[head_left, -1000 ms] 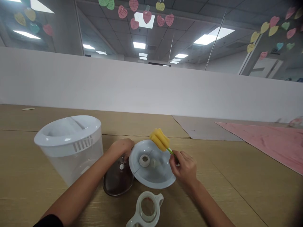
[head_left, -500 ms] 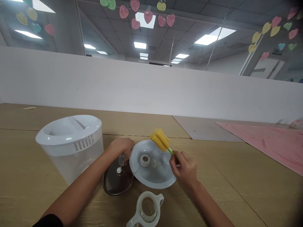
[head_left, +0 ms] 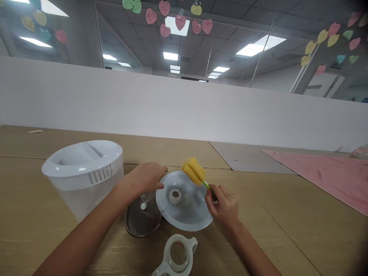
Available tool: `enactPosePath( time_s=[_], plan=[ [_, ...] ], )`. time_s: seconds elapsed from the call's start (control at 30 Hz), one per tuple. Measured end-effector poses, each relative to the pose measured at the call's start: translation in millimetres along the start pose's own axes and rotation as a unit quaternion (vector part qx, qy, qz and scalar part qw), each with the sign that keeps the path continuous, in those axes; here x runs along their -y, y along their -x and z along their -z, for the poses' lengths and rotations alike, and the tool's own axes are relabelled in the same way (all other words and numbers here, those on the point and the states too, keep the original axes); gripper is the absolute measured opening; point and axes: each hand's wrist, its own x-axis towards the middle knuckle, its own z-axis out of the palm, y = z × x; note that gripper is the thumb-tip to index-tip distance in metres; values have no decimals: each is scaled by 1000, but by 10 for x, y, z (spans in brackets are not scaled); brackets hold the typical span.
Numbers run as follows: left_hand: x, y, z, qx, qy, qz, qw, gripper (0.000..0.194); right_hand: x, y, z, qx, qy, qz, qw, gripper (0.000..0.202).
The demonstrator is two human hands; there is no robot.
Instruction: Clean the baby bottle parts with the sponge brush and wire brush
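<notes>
Head view has my right hand [head_left: 222,203] gripping the yellow sponge brush [head_left: 194,171] above the white bowl [head_left: 188,221]; my left hand [head_left: 145,178], fingers parted near its rim, needs careful clearance.

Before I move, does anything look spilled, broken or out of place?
One oddity: a thin pale sliver lies by itself at the far left of the tabletop, beyond the white-lidded container, like a stray scrap. I see no spill or breakage.
</notes>
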Motion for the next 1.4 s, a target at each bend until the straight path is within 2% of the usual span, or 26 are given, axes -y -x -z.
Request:
enactPosePath(
  time_s=[0.1,0.17,0.2,0.27,0.3,0.37,0.43,0.5,0.6,0.73,0.93,1.03,1.27,1.33,1.4],
  plan=[
    [-5,249,-110,-162,7,-106,981,28,-1,-4,6,0,-5,-1,1000,9],
    [43,459,-349,-289,9,-172,942,28,-3,1,4,-2,-3,-2,1000,10],
    [80,575,-501,-325,13,-203,923,31,-3,7,0,-1,-2,-4,1000,10],
    [162,804,-820,-376,43,-224,898,44,-2,24,-13,-1,-9,-13,1000,11],
    [197,902,-965,-377,60,-228,895,50,1,34,-19,1,-17,-21,1000,11],
    [236,1029,-1193,-343,75,-238,906,55,17,52,-27,1,-45,-37,998,11],
    [225,1041,-1335,-303,71,-237,920,57,47,65,-23,-3,-83,-43,996,9],
    [181,955,-1411,-294,77,-226,926,56,85,75,-13,-12,-119,-31,992,8],
    [114,758,-1471,-305,69,-230,922,59,129,85,-9,-25,-139,-6,990,8],
    [103,561,-1526,-319,15,-247,915,66,142,80,-52,-27,-136,-7,990,8],
    [194,322,-1531,-319,-30,-193,927,62,124,-18,-212,-9,-101,69,992,9],
    [221,191,-1520,-336,-26,-195,921,57,102,-51,-321,-6,-77,83,994,9],
    [233,120,-1554,-372,-30,-235,898,50,36,157,-433,-28,-112,-59,992,21],
    [232,136,-1554,-371,-23,-233,899,51,4,230,-444,-61,-132,-137,980,21],
    [223,147,-1540,-370,-11,-230,900,51,-28,267,-459,-90,-145,-257,951,23]
  ],
)
